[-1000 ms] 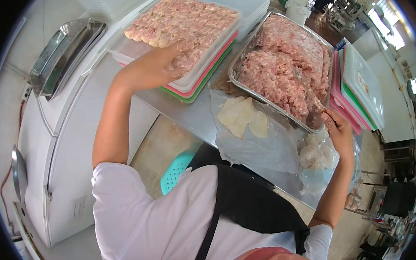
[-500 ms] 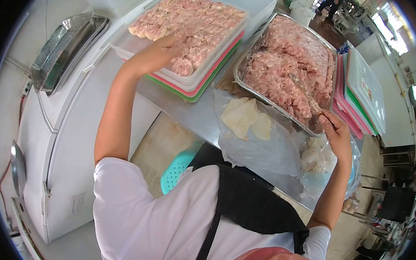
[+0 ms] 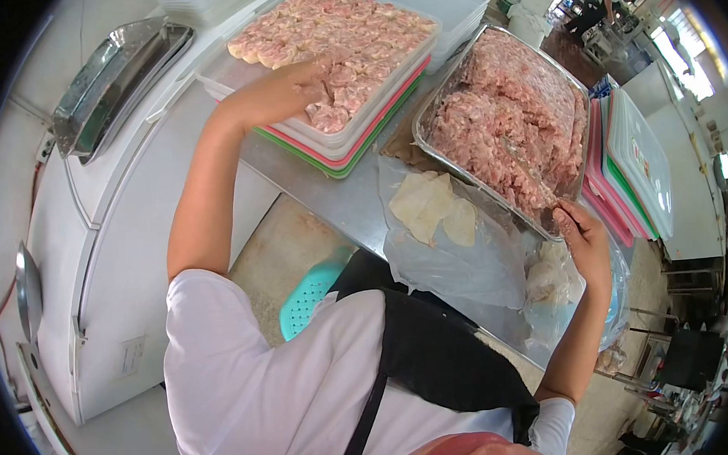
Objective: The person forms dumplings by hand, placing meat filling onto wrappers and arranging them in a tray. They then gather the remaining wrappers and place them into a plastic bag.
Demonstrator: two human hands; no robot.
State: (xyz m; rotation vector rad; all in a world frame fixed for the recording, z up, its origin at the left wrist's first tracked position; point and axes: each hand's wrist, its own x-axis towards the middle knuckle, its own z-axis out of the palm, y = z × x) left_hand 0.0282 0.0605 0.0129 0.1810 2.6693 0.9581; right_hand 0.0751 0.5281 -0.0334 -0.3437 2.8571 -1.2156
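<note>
Dumpling tray: a clear tray of filled pink dumplings, topmost on a stack of pink and green trays, at the far left of the steel surface. I see my left hand resting at its near corner, fingers curled over the nearest dumplings; whether that grip pinches one or merely touches it, I cannot tell. The tray's long axis runs away from me and to the right, so the left hand is plainly the nearer one. My right hand sits at the near corner of the metal pan of minced filling, its grip closed round the handle of a spoon whose other end lies in the meat. Between the two hands, a plastic sheet carries a small pile of pale wrappers (closer to the right hand than to the left). Open room is scarce: the tray stack nearly meets the pan, lidded trays stand just right of the pan, and the near edge of the surface runs just in front of my apron. To the left, beyond the stack, a white cabinet bears a scale pan.
</note>
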